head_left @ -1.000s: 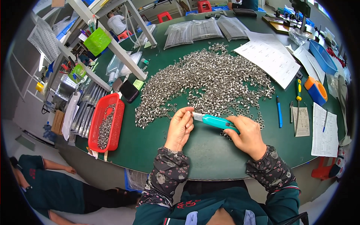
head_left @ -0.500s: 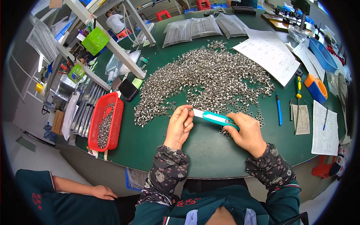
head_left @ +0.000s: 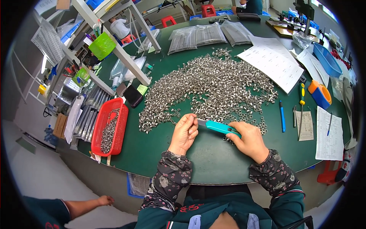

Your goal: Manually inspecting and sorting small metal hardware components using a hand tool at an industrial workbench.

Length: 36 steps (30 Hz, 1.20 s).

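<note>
My right hand (head_left: 249,140) is closed around the handle of a teal utility knife (head_left: 218,127), with its blade out and pointing left. The blade tip reaches the fingertips of my left hand (head_left: 183,134), whose thumb and forefinger pinch a small metal ring (head_left: 194,116), mostly hidden by the fingers. Just beyond both hands spreads a large heap of short silvery metal rings (head_left: 213,76) on the green tabletop (head_left: 213,166). A few loose rings lie close to my right hand.
At the left edge stands a red plastic basket (head_left: 121,129) partly filled with metal pieces. A blue pen (head_left: 282,116), a yellow-handled screwdriver (head_left: 302,95), a tape roll (head_left: 320,93) and papers (head_left: 270,63) lie right. A co-worker's hand (head_left: 105,200) shows at lower left.
The knife has turned in my right hand, so its blade shows darker now. Both hands stay nearly in place. The co-worker's arm at lower left has shifted down and left.
</note>
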Motion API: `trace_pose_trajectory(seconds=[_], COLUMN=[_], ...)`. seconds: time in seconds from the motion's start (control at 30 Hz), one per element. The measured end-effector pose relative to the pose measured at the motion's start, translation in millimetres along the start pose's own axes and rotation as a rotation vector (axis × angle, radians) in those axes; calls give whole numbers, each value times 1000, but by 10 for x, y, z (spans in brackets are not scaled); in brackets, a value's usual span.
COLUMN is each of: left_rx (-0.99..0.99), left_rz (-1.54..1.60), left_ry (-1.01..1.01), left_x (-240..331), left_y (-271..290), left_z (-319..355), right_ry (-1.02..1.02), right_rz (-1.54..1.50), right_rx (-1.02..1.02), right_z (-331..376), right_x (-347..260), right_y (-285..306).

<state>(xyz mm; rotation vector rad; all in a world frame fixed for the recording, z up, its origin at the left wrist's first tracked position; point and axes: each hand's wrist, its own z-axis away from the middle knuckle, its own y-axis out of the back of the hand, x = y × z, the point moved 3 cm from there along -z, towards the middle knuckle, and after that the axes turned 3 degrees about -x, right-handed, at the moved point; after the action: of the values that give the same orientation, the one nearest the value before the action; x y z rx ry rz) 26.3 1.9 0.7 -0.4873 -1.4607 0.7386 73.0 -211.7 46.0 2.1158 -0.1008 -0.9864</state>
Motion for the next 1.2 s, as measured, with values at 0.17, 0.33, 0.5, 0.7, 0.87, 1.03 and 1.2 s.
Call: trace_pose_trajectory(seconds=[0.17, 0.33, 0.5, 0.7, 0.87, 1.03, 1.2], left_rx=[25, -44, 14, 16, -15, -14, 28], left_rz=[-38, -24, -73, -56, -54, -66, -84], left_ry=[32, 47, 6, -24, -49, -37, -25], left_x=[2, -19, 9, 23, 4, -5, -10], left_y=[-15, 22, -25, -44, 18, -1, -20], left_z=[12, -1, 2, 3, -6, -7, 2], right_ry=[-8, -4, 8, -20, -40, -42, -55], right_rz=[-22, -43, -53, -42, -58, -70, -100], right_rx=[-12, 44, 109, 45, 2, -33, -93], right_z=[3, -3, -6, -3, 1, 8, 2], right_x=[36, 54, 47, 31, 33, 74, 77], right_y=[-28, -17, 28, 14, -14, -46, -66])
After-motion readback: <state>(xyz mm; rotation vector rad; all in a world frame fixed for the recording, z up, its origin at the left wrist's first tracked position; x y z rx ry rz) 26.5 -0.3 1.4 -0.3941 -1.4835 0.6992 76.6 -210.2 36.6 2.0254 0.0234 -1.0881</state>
